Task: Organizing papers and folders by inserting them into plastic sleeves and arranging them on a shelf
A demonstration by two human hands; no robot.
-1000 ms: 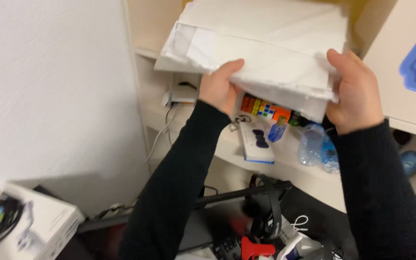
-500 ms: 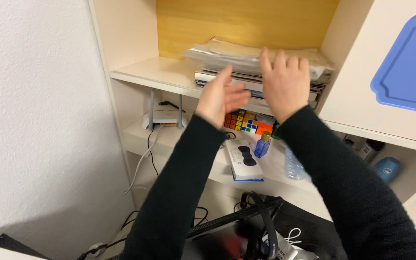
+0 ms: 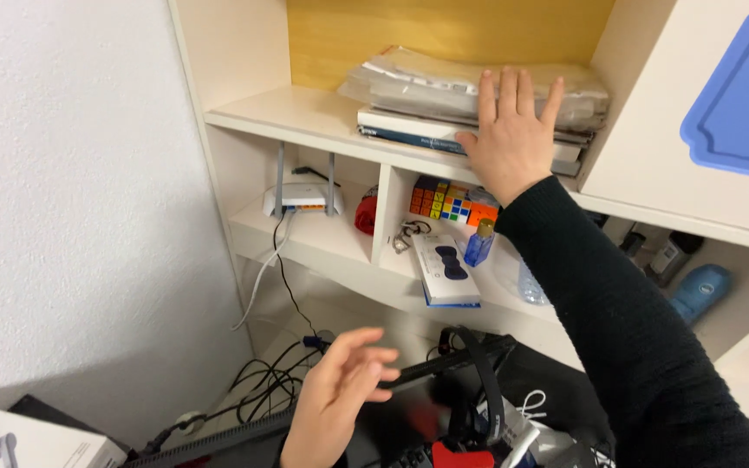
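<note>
Head view, looking down at a white shelf unit [image 3: 305, 117] with a yellow back panel. Right hand [image 3: 513, 139], upper centre of the frame: fingers spread, palm flat against the front of a stack of papers and books [image 3: 426, 95] lying on the top shelf. Pressing, not gripping; nothing held in the fingers. Black sleeve [image 3: 617, 321] runs down to the lower right of the frame.

Left hand [image 3: 340, 399], lower centre: loose, fingers half curled, empty, hanging in the air above dark cables [image 3: 262, 381], touching nothing. Slightly blurred.

Shelf below the stack, centre of the frame: white router [image 3: 302, 199] with two upright antennas on the left; a red object [image 3: 366, 215] beside the divider; right of it, coloured puzzle cubes [image 3: 448, 201], a small blue bottle [image 3: 479, 245], keys [image 3: 407, 236], a flat white box [image 3: 446, 270]. Blue board [image 3: 739, 113] at upper right edge. Blue rounded object [image 3: 700, 290] on the right lower shelf. White textured wall [image 3: 71, 191] fills the left.
</note>
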